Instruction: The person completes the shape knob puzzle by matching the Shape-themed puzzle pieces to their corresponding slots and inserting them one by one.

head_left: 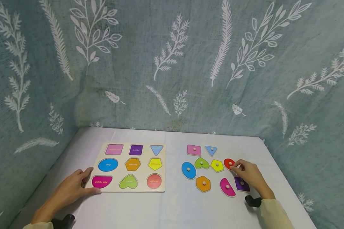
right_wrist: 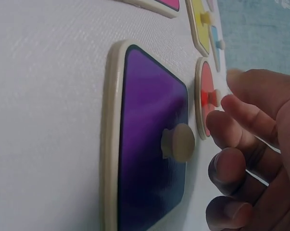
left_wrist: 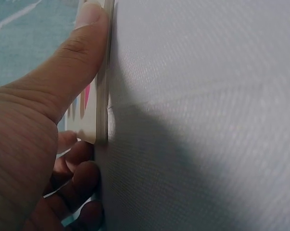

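Observation:
A cream shape puzzle board with printed coloured shapes lies on the left of the table. My left hand holds its near left corner, thumb along the near edge and fingers by the left side. In the left wrist view the thumb presses along the board's edge. On the right, my right hand reaches over a red circle piece, thumb and index fingertips right at its knob. That piece lies flat on the table. A purple square piece is below the right hand.
Other knobbed pieces lie between board and right hand: pink rectangle, blue triangle, green heart, yellow pentagon, blue oval, orange hexagon, magenta half round. A leaf-patterned cloth hangs behind the white table.

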Motion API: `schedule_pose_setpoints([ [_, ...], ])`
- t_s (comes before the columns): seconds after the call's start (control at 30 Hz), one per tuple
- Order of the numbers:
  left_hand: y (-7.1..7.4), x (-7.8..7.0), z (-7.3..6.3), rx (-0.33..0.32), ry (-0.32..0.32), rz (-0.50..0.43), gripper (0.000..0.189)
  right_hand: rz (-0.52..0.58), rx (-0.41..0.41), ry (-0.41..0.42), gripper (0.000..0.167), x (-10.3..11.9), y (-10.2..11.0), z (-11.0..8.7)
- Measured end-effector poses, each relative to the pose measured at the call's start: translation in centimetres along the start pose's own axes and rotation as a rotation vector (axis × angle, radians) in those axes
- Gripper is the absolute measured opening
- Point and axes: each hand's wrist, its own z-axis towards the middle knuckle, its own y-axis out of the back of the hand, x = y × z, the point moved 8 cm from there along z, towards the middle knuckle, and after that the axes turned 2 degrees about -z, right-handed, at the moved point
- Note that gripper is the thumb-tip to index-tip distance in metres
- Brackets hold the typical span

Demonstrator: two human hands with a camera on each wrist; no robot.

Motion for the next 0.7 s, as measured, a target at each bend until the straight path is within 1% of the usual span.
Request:
schedule_pose_setpoints([
  [0.13, -0.1, -0.2, 0.3, 0.004, 0.011, -0.015, 0.113, -0.010, -0.010, 0.014, 0.029, 0.0, 0.2, 0.4],
  [0.27, 0.0, -0.1, 0.1, 0.011, 0.019, -0.014, 0.115, -0.009, 0.000, 0.013, 0.033, -0.1, -0.4, 0.5],
  [0.5, 0.1, 0.0, 0.1, 0.019, 0.006, -0.023, 0.113, -0.024, 0.023, -0.026, 0.030, -0.5, -0.9, 0.8],
  [0.7, 0.1, 0.0, 0.0, 0.032, -0.004, -0.041, 0.111, -0.016, -0.002, -0.038, 0.027, -0.6, -0.9, 0.9],
])
